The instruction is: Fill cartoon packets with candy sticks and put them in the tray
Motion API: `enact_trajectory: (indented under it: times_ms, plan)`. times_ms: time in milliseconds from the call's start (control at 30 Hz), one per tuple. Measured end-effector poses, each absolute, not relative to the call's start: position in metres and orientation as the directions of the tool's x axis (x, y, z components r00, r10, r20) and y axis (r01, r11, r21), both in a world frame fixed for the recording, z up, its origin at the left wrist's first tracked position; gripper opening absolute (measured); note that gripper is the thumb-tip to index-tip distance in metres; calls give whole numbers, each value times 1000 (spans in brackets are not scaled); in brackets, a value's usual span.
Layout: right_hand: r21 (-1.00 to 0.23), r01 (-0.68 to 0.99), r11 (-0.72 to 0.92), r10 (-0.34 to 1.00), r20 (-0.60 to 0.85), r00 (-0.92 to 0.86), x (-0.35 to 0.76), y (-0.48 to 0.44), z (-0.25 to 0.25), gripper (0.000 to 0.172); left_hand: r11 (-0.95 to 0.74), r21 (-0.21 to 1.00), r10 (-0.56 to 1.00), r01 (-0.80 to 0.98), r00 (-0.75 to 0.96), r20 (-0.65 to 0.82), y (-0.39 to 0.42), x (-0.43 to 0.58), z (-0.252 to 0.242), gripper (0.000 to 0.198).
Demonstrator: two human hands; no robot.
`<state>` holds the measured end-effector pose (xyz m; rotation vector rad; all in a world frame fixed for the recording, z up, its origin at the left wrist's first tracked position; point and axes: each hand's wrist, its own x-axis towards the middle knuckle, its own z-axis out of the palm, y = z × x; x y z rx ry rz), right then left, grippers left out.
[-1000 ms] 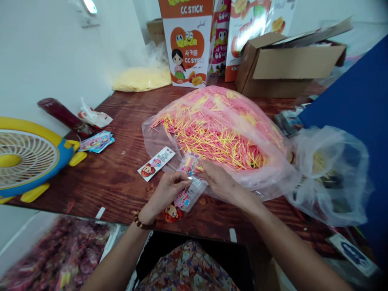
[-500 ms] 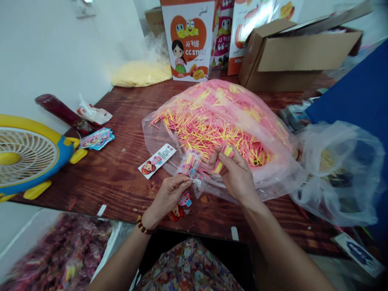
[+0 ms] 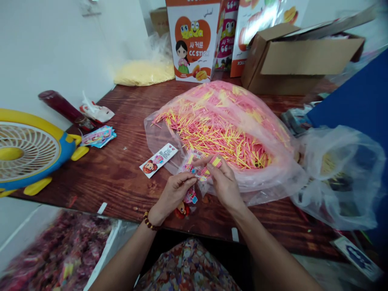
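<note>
My left hand (image 3: 177,190) pinches the edge of a small clear printed packet (image 3: 189,167) that lies at the front of the big bag. Between the thumb and fingers of my right hand (image 3: 224,182) is a short bundle of pink and yellow sticks (image 3: 214,165), its lower end close to the packet's opening. Behind both hands a large clear plastic bag (image 3: 260,117) lies open, heaped with loose pink and yellow sticks (image 3: 224,141). A printed card (image 3: 158,160) with a cartoon girl rests left of the packet. Another cartoon-printed packet (image 3: 182,210) is partly hidden under my left hand.
A yellow and blue fan (image 3: 30,151) stands at the left, near a stack of printed packets (image 3: 99,136). Cartons (image 3: 194,48) and an open cardboard box (image 3: 297,60) line the back. A bin of filled packets (image 3: 60,246) sits below the table edge.
My right hand has moved left and slightly down, bringing the bundle of sticks from over the heap to the packet. My left hand keeps its pinch. The view has shifted slightly.
</note>
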<state>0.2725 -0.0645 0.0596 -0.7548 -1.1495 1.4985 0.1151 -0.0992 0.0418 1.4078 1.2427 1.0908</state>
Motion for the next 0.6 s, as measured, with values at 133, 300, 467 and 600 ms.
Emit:
enact_trajectory:
  times_ms: [133,300,467,600]
  plan:
    - [-981,-195,23,925,95,-367,282,-62,66,21,-21,994,996,109,83,12,-94,115,40,23]
    - [-971,53,235,854,180,-488,292,-58,77,46,-1,1000,1000,14,31,0,-88,116,37,24]
    - [-895,242,374,804,183,-566,305,-52,83,49,-12,997,1000,-81,-12,12,-82,118,34,26]
    - [-927,243,286,863,138,-487,311,-42,80,21,-60,989,995,-132,-87,49,-79,115,33,23]
